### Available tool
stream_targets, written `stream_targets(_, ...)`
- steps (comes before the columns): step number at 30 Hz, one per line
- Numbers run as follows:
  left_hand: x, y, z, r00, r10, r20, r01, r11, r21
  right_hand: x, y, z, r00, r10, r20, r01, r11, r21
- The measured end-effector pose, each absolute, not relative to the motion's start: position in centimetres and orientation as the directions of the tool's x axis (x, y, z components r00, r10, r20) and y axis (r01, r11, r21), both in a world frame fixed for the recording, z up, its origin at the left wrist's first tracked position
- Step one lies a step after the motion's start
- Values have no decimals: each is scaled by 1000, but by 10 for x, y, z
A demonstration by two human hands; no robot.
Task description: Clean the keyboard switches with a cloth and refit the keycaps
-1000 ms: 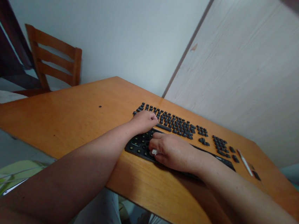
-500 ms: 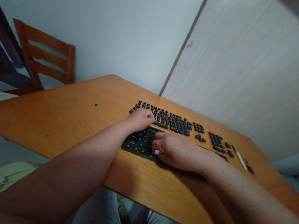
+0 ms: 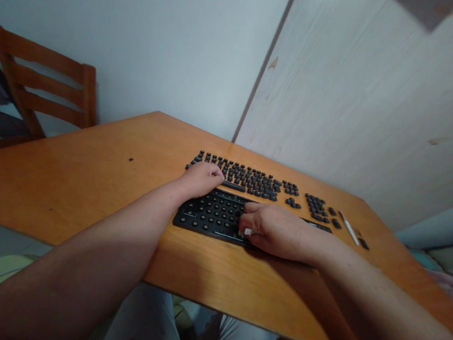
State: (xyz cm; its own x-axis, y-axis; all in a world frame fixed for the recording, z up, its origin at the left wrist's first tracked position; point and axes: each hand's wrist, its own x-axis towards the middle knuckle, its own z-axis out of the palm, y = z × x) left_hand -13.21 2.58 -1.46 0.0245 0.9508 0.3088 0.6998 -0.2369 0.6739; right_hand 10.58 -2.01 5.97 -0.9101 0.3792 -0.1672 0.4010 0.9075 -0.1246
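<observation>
A black keyboard base (image 3: 203,210), its keycaps off and its round switch spots bare, lies along the near side of the wooden table. My left hand (image 3: 204,178) is curled closed at the base's far left edge; what is inside its fingers, if anything, is hidden. My right hand (image 3: 271,228) pinches a small crumpled white tissue (image 3: 248,231) down against the middle of the base and covers the keys there. Behind the base, loose black keycaps (image 3: 259,183) are laid out in keyboard order, with a long space bar (image 3: 234,186) at their front.
At the right lies a white pen-like stick (image 3: 349,228) beside a small dark piece (image 3: 363,244). A tiny dark bit (image 3: 131,159) sits on the left of the table (image 3: 101,179). A wooden chair (image 3: 51,78) stands at the far left, and a wall rises behind the table.
My right hand has moved rightward along the keyboard base with the tissue, showing more bare key spots on its left. My left hand stays at the far left edge. The view has turned right.
</observation>
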Motion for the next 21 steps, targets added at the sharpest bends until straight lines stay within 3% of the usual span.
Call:
stream_targets(6, -134, 24, -12, 80, 954, 288, 731, -253, 634, 120, -19, 58, -887, 430, -166, 456, 872, -178)
stream_targets(12, -137, 22, -5, 118, 962, 244, 736, -250, 629, 143, -16, 58, -802, 597, -23, 570, 754, -327)
stream_targets(17, -137, 3, 5, 267, 959, 99, 585, -243, 774, 158, -19, 54, -746, 650, -146, 591, 545, -595)
stream_targets(21, -139, -20, 18, 365, 931, -19, 472, -167, 866, 160, -25, 50, -753, 615, -235, 587, 465, -663)
